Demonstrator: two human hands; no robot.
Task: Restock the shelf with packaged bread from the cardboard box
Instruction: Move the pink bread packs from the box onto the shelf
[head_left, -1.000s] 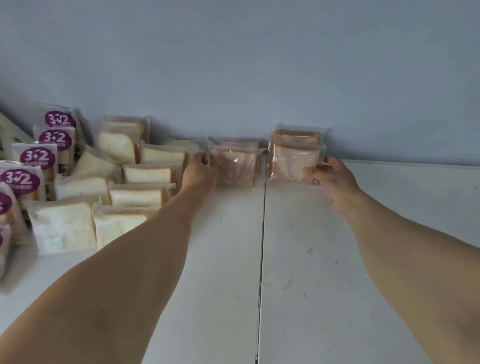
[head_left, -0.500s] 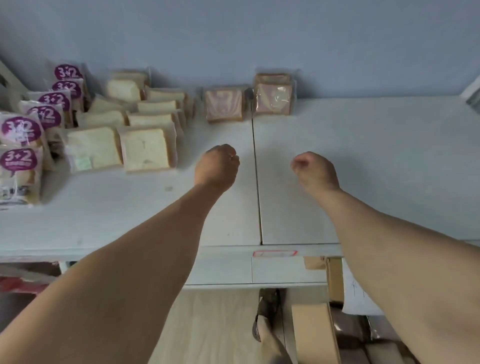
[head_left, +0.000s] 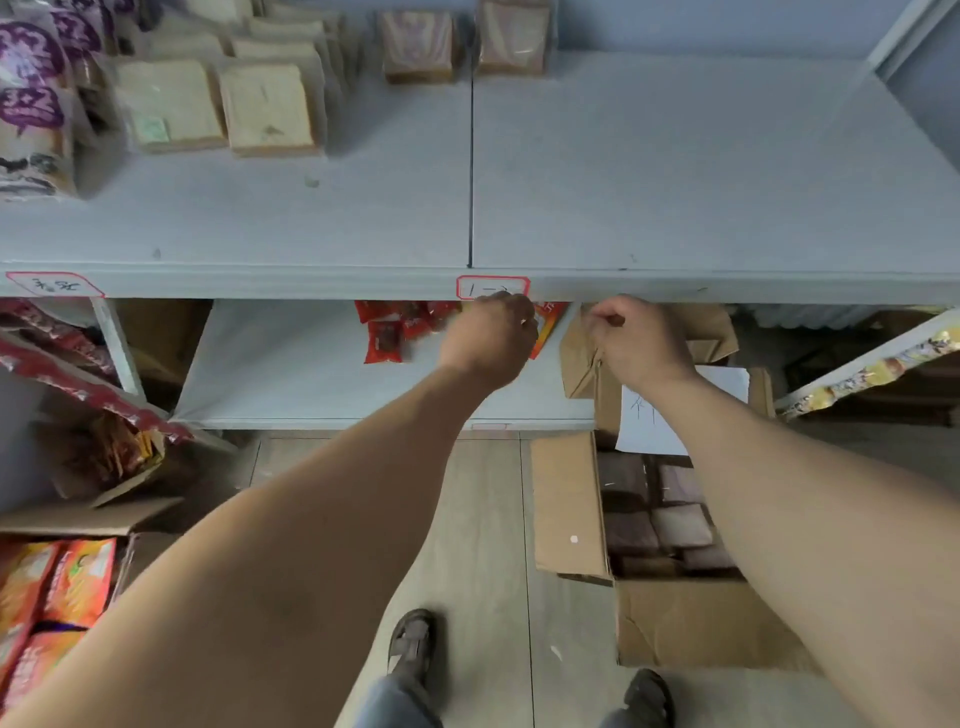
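Two fists — left hand (head_left: 488, 338), right hand (head_left: 636, 340) — are hovering w/ fingers curled, empty; cardboard box (head_left: 569, 499) at 4 o'clock.

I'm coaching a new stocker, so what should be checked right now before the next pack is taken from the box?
1. Left hand empty: ok, fingers curled, holding nothing.
2. Right hand empty: ok, the same.
3. Cardboard box open: ok, flaps folded out.
4. Bread packs in the box: ok, several show.
5. Room on the shelf right of the marbled packs: ok, bare.
6. How deep the box's stock goes: cannot tell.
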